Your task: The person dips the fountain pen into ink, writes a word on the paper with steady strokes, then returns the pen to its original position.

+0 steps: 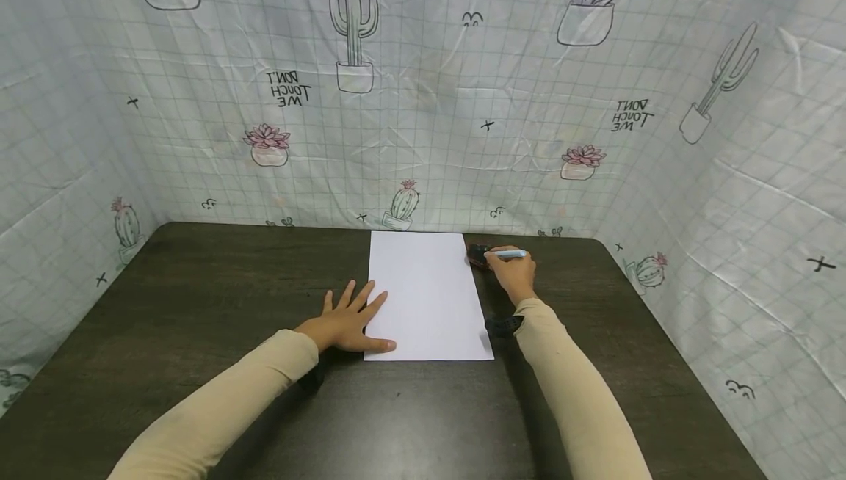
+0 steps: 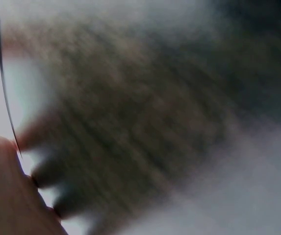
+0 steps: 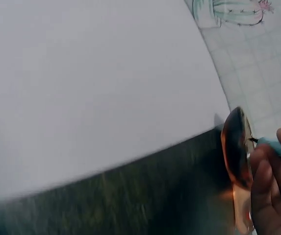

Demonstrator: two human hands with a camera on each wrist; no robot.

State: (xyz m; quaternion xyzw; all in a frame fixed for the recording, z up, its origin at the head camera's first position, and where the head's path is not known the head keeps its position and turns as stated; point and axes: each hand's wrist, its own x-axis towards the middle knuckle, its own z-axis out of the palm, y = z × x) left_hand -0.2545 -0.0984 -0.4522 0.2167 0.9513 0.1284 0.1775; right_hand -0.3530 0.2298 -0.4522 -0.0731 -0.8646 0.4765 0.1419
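From the head camera I see one smooth white sheet of paper [image 1: 428,295], a plain rectangle, lying flat on the dark wood-grain table [image 1: 198,296]. My left hand [image 1: 348,322] lies flat with fingers spread and straight, its thumb and fingertips on the sheet's left edge, gripping nothing. My right hand [image 1: 514,272] is curled round one slim light-blue pen [image 1: 510,253], just past the sheet's right edge near the far corner; a small dark rounded object [image 1: 477,254] sits on the table against it. Behind the table hangs a creased grid-printed plastic sheet with cactus drawings [image 1: 355,32].

The left wrist camera is heavily blurred: only the grainy dark table [image 2: 145,112] and a pale patch can be made out.

The right wrist camera shows the matte paper [image 3: 91,83] filling most of the frame, the table [image 3: 130,200] below it, my right hand [image 3: 272,196] with fingers folded on the pen [image 3: 277,147], and the glossy, dark brown object [image 3: 236,152] beside them.
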